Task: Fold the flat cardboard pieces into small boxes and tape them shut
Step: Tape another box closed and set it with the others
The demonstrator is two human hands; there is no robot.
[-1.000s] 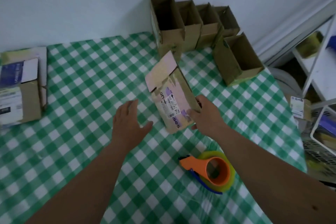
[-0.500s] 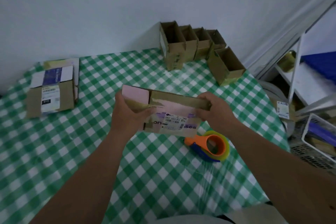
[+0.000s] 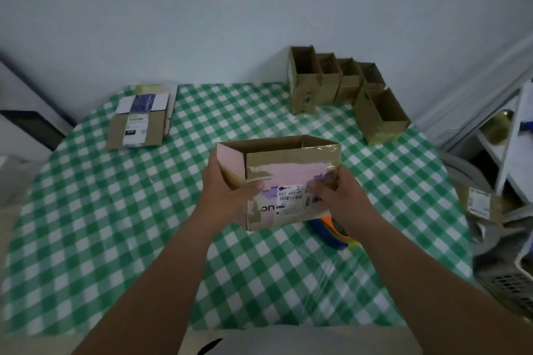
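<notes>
I hold a brown cardboard box (image 3: pixel 288 173) with pink patches and a white barcode label above the table's middle. It stands opened into a rectangular tube, its top open. My left hand (image 3: pixel 227 187) grips its left end, thumb on the front face. My right hand (image 3: pixel 340 196) grips the lower right corner. An orange and blue tape dispenser (image 3: pixel 334 232) lies on the cloth just under the box and my right wrist, partly hidden.
A green checked tablecloth (image 3: pixel 115 225) covers the table. Several open folded boxes (image 3: pixel 331 81) stand at the back right against the wall. A pile of flat cardboard pieces (image 3: pixel 138 121) lies at the back left. Shelving and a basket (image 3: pixel 507 277) crowd the right side.
The flat cardboard piece, first held by my right hand alone, was taken in both hands, lifted and pushed open into a box shape. The camera tilted up and back.
</notes>
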